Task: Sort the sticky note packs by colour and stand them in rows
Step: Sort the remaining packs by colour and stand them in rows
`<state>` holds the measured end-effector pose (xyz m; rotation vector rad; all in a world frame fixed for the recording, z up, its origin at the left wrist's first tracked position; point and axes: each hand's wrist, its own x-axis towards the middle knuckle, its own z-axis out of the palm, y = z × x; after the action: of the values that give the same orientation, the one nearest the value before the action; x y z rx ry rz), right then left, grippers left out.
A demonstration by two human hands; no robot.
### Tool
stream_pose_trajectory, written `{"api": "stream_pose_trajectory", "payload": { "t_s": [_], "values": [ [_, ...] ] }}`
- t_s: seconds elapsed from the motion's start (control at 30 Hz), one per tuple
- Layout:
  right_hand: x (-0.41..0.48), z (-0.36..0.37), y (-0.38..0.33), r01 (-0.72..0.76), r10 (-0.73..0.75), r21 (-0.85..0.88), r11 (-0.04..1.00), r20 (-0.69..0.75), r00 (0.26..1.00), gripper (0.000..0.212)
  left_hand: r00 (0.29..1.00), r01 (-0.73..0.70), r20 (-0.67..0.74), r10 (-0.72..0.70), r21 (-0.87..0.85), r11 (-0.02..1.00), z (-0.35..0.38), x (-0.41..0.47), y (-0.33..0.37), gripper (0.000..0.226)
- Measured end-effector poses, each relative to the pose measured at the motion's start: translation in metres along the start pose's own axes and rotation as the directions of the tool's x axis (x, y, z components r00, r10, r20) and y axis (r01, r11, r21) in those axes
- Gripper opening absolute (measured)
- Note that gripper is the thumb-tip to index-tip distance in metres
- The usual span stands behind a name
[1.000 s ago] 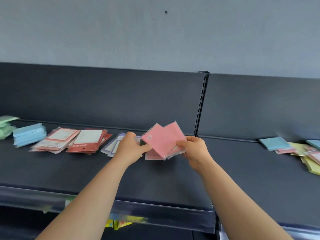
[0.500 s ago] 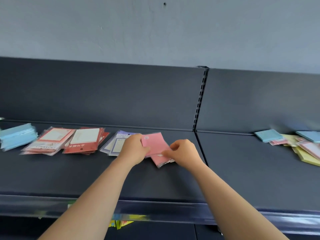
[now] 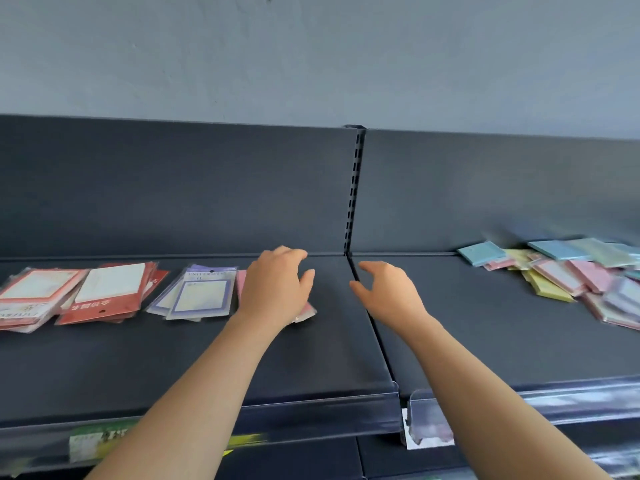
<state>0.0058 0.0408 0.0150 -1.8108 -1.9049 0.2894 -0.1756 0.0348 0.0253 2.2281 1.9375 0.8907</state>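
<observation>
Dark matte shelf (image 3: 173, 358), flat metal, clear plastic strip along the front lip. Slotted upright (image 3: 352, 192) split the back panel, with a seam running forward between the two hands. Left hand (image 3: 273, 289) lay palm-down over the pink packs (image 3: 304, 311), fingers loosely spread, gripping nothing I could see; packs mostly hidden, lying flat. Right hand (image 3: 388, 292) hovered empty just right of the seam, fingers wide. Left of the pink: purple-framed packs (image 3: 197, 294), then red carded packs (image 3: 104, 296), all glossy sleeves, lying flat. Far right: loose jumble of blue, yellow, pink packs (image 3: 568, 271), blurred.
</observation>
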Motion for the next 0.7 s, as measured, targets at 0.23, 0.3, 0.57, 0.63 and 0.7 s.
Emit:
{"api": "stream_pose_trajectory", "payload": {
  "t_s": [0.23, 0.3, 0.57, 0.63, 0.7],
  "values": [
    [0.003, -0.027, 0.071, -0.023, 0.022, -0.111, 0.994, -0.014, 1.000, 0.048, 0.995, -0.082, 0.047, 0.083, -0.038, 0.996, 0.037, 0.009, 0.063, 0.041],
    [0.004, -0.039, 0.095, -0.046, 0.044, -0.139, 0.989, -0.017, 0.999, 0.045, 0.994, -0.094, 0.059, 0.097, -0.048, 0.994, 0.053, 0.014, 0.087, 0.041],
    [0.020, -0.098, 0.214, -0.091, 0.084, -0.227, 0.970, -0.044, 0.996, 0.040, 0.981, -0.099, 0.159, 0.109, -0.066, 0.993, 0.123, 0.038, 0.189, 0.041],
    [0.024, -0.111, 0.244, -0.086, 0.077, -0.249, 0.965, -0.047, 0.996, 0.040, 0.976, -0.100, 0.185, 0.110, -0.066, 0.993, 0.143, 0.045, 0.214, 0.040],
    [0.027, -0.123, 0.275, -0.092, 0.078, -0.291, 0.952, -0.059, 0.995, 0.036, 0.970, -0.097, 0.218, 0.108, -0.062, 0.993, 0.162, 0.049, 0.238, 0.037]
  ]
}}
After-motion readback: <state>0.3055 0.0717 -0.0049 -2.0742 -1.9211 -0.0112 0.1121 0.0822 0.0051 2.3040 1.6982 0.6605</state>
